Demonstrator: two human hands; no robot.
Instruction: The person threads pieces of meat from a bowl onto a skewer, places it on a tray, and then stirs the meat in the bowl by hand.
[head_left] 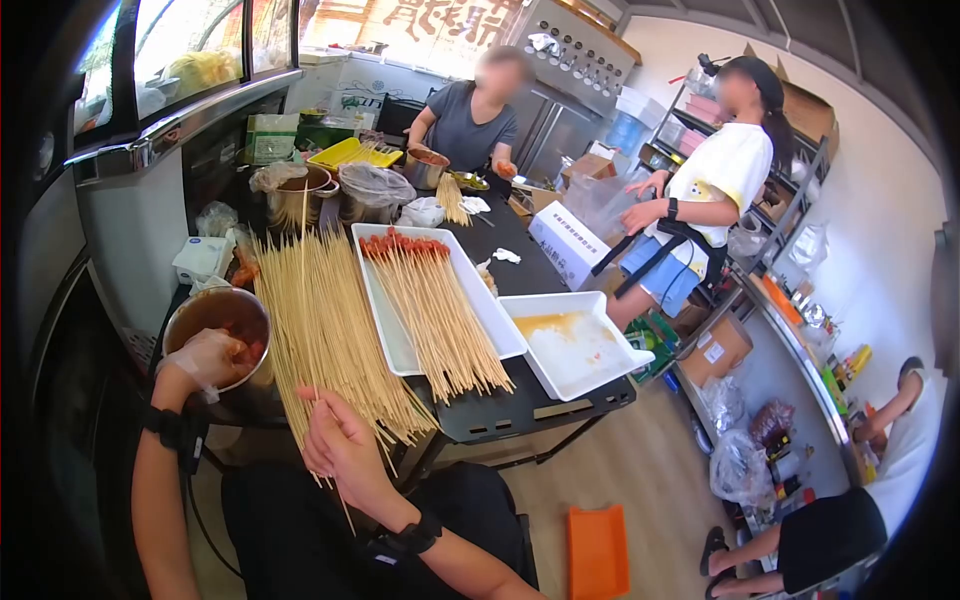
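My left hand (208,360), in a clear plastic glove, dips into a metal pot (262,312) of reddish meat pieces (245,335). Its fingers are curled closed, and what they hold is hidden. My right hand (340,440) pinches a thin bamboo skewer (348,518), whose lower end sticks out below the palm. Beside both hands spreads a large pile of bare bamboo skewers (315,320). To its right, a white tray (402,362) holds skewers with red meat (405,243) on their far ends.
Another white tray (580,378) has yellowish liquid in it. Pots and a yellow tray (350,152) stand farther back on the black table (480,425). One person (470,125) sits across; another (715,180) stands at right. An orange tray (598,550) lies on the floor.
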